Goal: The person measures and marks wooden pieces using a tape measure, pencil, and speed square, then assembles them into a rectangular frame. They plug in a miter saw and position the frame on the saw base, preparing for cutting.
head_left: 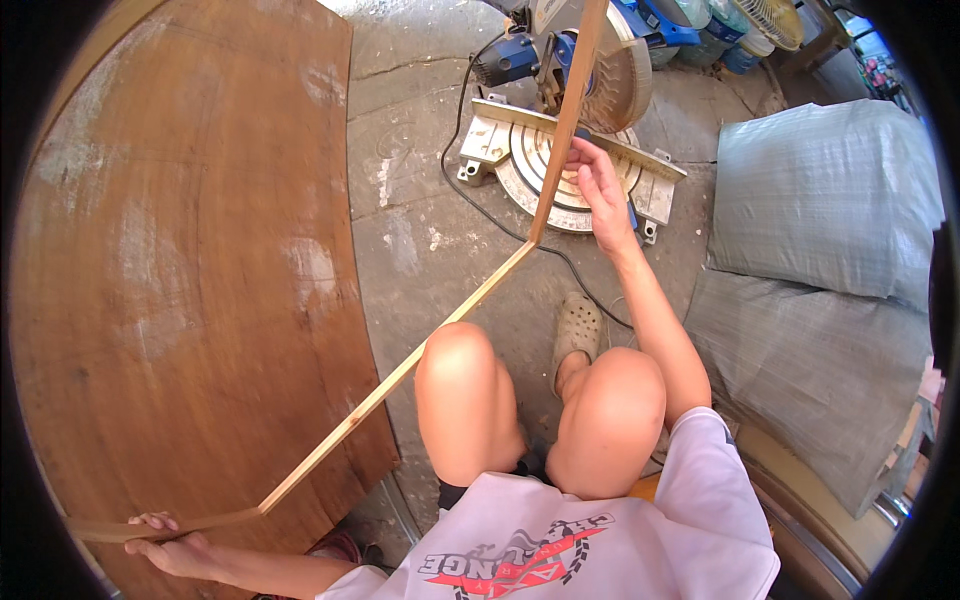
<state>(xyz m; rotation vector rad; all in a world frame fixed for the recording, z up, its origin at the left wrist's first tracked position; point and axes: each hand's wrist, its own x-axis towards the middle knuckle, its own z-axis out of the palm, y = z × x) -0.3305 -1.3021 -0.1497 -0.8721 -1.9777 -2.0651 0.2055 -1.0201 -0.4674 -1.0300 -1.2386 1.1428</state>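
Note:
A bent frame of thin wooden strips (400,372) crosses in front of me, its pale middle strip passing over my knee. My left hand (168,548) is closed round its lower-left strip, with the fingers on one side and the thumb on the other. Beside the upper strip is my right hand (603,195), fingers loosely stretched and thumb apart. Its fingertips meet the strip's edge or pass just behind it; I cannot tell which. Under that strip stands a mitre saw (515,180) on the floor, with a blue motor and a round blade guard.
A large brown wooden board (200,280) fills the left side. The saw's black cord (480,207) runs over the concrete floor near my clog (578,328). Stacked grey wrapped bundles (820,200) stand at right. Blue containers (715,45) and a fan (772,20) are at the back.

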